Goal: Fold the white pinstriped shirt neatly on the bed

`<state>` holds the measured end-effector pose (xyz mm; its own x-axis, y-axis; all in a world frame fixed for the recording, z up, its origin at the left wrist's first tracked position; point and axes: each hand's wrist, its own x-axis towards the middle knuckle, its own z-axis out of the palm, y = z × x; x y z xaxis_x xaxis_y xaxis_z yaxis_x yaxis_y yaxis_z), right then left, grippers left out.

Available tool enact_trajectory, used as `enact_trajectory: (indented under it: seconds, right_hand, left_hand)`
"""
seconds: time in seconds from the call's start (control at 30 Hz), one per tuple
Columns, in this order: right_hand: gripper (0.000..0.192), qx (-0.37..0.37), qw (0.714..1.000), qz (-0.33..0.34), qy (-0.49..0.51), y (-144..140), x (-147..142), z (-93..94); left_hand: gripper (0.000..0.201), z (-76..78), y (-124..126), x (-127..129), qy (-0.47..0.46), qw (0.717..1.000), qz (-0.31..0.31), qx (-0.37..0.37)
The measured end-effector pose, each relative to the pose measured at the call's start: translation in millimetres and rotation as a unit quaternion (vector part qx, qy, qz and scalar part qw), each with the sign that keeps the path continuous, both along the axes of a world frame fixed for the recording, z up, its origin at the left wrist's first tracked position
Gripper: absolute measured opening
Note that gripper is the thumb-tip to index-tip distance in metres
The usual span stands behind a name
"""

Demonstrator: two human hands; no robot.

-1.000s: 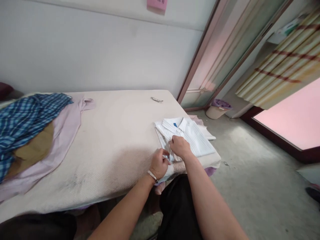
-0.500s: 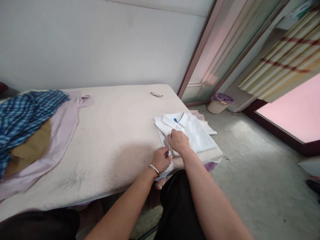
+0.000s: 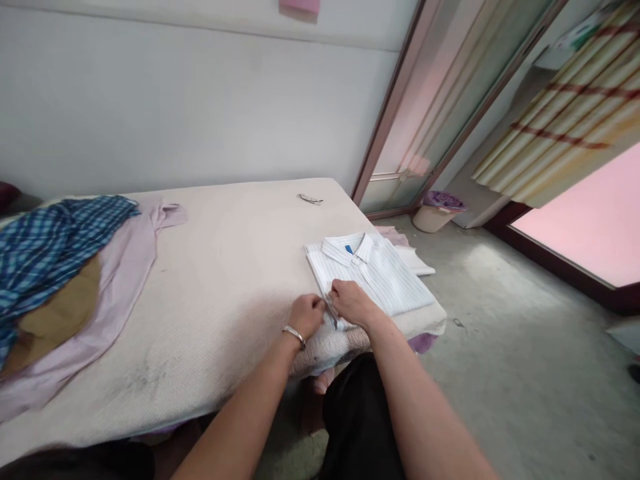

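Both hands, left hand (image 3: 306, 315) and right hand (image 3: 351, 301), pinch the near edge of the folded striped shirt (image 3: 373, 270) (blue collar label (image 3: 349, 249), unreadable) on the bench (image 3: 220, 267), grips clamped together.

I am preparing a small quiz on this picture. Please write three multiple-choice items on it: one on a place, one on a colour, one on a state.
1. Where does the folded striped shirt lie?
A. on the floor
B. near the table's right end
C. on the bin

2. What colour is the label inside its collar?
A. blue
B. red
C. green

3. How are the two hands at the shirt?
A. both lifted away
B. both at its near edge
C. one on the checked shirt

Answers:
1 B, it rests on the table, close to the right corner.
2 A, a blue tag shows at the collar.
3 B, left hand and right hand pinch the near edge.
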<state>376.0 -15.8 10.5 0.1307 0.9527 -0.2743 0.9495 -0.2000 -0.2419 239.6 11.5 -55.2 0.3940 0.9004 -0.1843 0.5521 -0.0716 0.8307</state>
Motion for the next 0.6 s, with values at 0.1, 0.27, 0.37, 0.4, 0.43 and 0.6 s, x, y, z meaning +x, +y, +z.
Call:
enact_trajectory:
  seconds: [0.1,0.27,0.37,0.4,0.43,0.6]
  right_hand:
    - [0.034,-0.042,0.999,0.007,0.014,-10.8,-6.3,5.5]
    - [0.034,-0.136,0.990,0.032,0.023,-17.4,-10.2,14.7]
    - [0.030,-0.170,0.983,0.020,0.069,-15.4,-4.6,12.8]
    - [0.032,-0.188,0.978,0.012,0.091,-14.5,-2.2,10.6]
    - [0.035,-0.205,0.972,0.006,0.113,-13.7,0.1,7.9]
    - [0.033,-0.243,0.959,0.016,0.148,-12.2,5.9,-3.6]
  left_hand:
    - [0.024,-0.4,55.3,5.9,0.018,0.996,0.084,0.006]
    - [0.023,-0.6,120.1,30.2,0.057,0.987,0.143,0.041]
    - [0.016,-1.6,131.7,41.6,0.075,0.986,0.135,0.066]
    - [0.014,-2.2,133.0,43.9,0.081,0.986,0.129,0.074]
    - [0.013,-2.8,133.5,45.4,0.088,0.985,0.124,0.082]
    - [0.011,1.0,123.8,42.6,0.141,0.978,0.109,0.112]
